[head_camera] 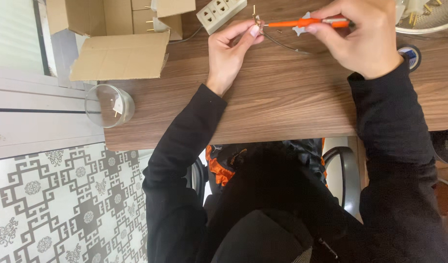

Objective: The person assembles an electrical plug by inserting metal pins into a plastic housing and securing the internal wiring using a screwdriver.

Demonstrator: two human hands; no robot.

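Observation:
My left hand pinches a small brass metal part between thumb and forefinger above the wooden table. My right hand grips an orange-handled screwdriver held level, with its tip against the brass part. A thin grey wire curves away from the part across the table. Both arms wear black sleeves.
A white power strip lies at the table's far edge. An open cardboard box sits at the far left, and a clear glass stands at the left edge. A white dish and a tape roll are at the right.

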